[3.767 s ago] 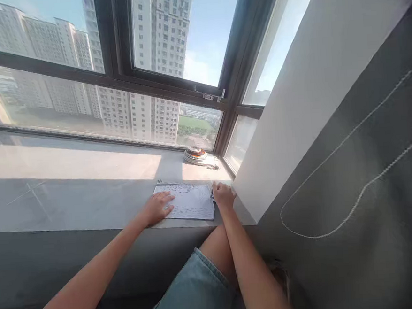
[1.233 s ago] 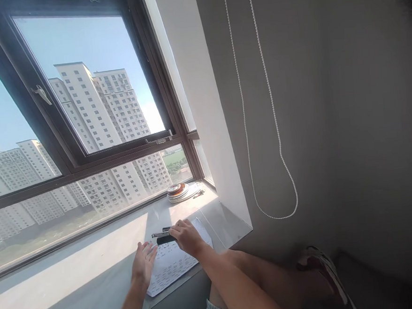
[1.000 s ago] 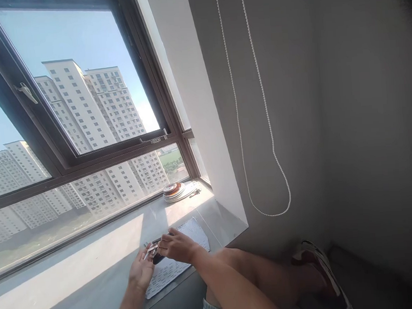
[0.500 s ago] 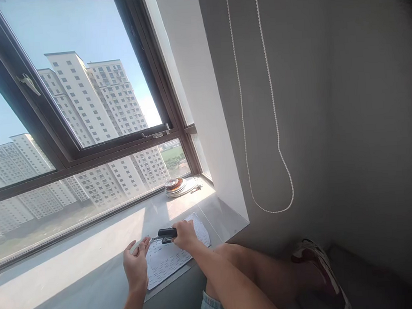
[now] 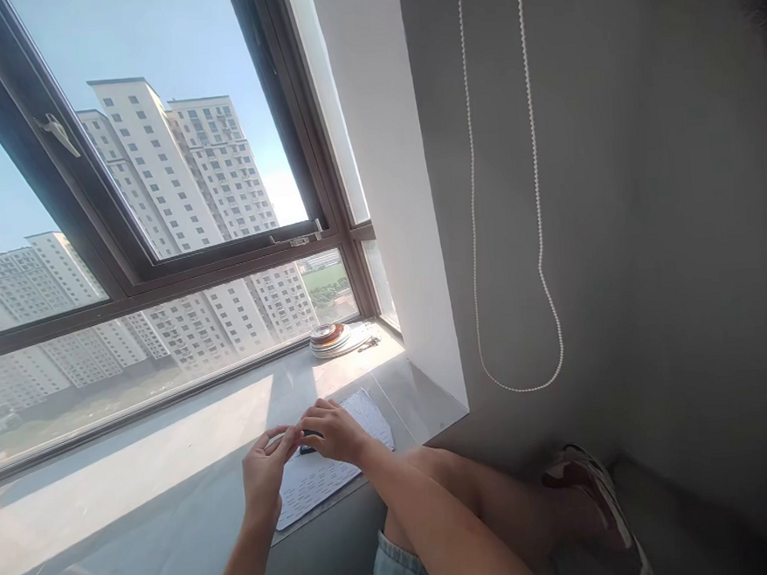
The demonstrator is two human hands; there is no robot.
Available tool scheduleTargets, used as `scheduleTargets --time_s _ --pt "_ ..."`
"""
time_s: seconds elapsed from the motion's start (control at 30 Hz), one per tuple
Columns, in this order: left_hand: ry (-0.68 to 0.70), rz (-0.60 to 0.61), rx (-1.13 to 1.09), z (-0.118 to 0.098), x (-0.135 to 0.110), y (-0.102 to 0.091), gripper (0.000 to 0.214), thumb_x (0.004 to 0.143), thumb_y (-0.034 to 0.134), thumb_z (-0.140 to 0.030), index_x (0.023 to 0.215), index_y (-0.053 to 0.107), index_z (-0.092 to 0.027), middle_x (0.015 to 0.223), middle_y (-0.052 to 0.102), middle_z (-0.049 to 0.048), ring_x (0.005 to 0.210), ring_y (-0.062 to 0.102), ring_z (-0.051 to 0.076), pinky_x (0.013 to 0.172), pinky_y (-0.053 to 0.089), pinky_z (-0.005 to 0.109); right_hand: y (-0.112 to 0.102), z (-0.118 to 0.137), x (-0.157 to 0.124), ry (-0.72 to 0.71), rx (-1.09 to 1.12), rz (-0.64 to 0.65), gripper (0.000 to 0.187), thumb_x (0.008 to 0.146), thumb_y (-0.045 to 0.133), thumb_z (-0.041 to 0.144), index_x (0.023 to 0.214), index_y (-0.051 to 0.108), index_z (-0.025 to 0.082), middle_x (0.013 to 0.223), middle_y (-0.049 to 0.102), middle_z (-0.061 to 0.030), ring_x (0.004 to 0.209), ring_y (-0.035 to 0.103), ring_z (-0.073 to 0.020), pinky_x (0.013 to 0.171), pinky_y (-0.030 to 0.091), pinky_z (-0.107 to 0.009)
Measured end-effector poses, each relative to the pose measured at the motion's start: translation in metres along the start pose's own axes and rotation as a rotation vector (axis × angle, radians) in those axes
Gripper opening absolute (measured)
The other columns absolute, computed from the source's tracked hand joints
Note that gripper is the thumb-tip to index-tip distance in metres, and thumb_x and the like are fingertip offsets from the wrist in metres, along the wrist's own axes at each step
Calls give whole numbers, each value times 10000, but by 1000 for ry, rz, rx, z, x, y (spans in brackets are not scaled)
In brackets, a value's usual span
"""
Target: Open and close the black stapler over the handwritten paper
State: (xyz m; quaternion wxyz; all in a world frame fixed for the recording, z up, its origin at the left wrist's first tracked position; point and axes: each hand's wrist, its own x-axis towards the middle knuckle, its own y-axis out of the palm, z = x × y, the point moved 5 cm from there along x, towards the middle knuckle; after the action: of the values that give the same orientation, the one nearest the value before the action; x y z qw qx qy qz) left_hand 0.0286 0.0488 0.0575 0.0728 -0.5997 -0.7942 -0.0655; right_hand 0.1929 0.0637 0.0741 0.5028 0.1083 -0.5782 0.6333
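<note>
stapler (image 5: 308, 449) sits clamped in the right hand (image 5: 333, 431); the left hand (image 5: 263, 475), apart before, now meets it at nine o'clock, joining the work; left grip, cannot tell.

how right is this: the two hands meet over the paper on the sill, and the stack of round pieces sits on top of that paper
Not quite: the stack of round pieces is not on the paper but apart from it on the sill, near the window frame, as the head view shows. The rest stands.
</note>
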Motion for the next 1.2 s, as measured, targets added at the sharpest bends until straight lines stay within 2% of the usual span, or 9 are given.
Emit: scheduleTargets --time_s 0.3,0.47,0.57,0.63,0.7,0.8,0.9,1.07,1.2 --pt "-35 75 -27 -3 -6 21 619 682 896 -533 1109 680 -141 879 804 114 876 773 256 853 623 361 -4 -3 -1 -25 -61 -126 34 984 623 228 991 652 211 981 721 -38 971 563 -207 877 431 -322" --pt "-44 130 -14 -7 -9 29 682 688 897 -529 1194 641 -151 872 805 126 891 774 273 863 621 392 -4 -4 0 -24 -156 -137 94 954 598 151 917 653 218 874 711 -32 932 567 -215 837 414 -331" --pt "131 21 114 -19 5 6 515 812 781 -542 1158 632 -191 959 803 119 914 775 274 860 620 424 -22 -28 -2 157 -151 -251 114 939 604 134 892 662 220 876 717 -28 941 578 -211 846 418 -319" --pt "304 -146 316 -23 23 -25 333 909 650 -510 1072 640 -220 942 800 80 909 774 262 895 598 434 -40 -56 -11 363 -154 -324 133 927 601 124 868 673 219 874 720 -27 935 590 -208 823 428 -300" --pt "322 -233 558 -10 50 -60 212 928 577 -426 989 644 -235 857 792 41 880 771 265 934 566 458 -56 -89 -27 595 -173 -333 169 914 587 112 832 692 215 860 723 -39 931 613 -214 762 435 -280" --pt "283 -145 761 30 93 -100 148 845 554 -297 940 652 -239 850 787 36 897 760 275 916 561 431 -68 -133 -59 971 -240 -326 231 886 552 82 838 744 201 866 736 -85 871 662 -232 681 431 -278" --pt "295 -144 874 62 118 -118 191 801 515 -254 899 678 -234 913 786 56 931 743 279 896 568 406 -63 -159 -76 1110 -254 -257 258 842 572 63 885 790 196 879 752 -116 800 694 -233 653 441 -280" --pt "466 118 1027 81 122 -90 492 757 483 -171 1184 717 -243 1360 678 56 1307 584 268 1121 459 420 -47 -176 -71 1087 -251 -204 321 845 554 64 1006 811 169 996 751 -162 912 711 -258 734 497 -300" --pt "410 316 1125 91 121 -79 564 836 489 -237 1376 646 -289 1552 525 21 1459 433 306 1184 382 496 -47 -176 -68 1021 -260 -180 357 903 523 94 1144 777 165 1170 706 -163 1103 657 -255 836 499 -289"
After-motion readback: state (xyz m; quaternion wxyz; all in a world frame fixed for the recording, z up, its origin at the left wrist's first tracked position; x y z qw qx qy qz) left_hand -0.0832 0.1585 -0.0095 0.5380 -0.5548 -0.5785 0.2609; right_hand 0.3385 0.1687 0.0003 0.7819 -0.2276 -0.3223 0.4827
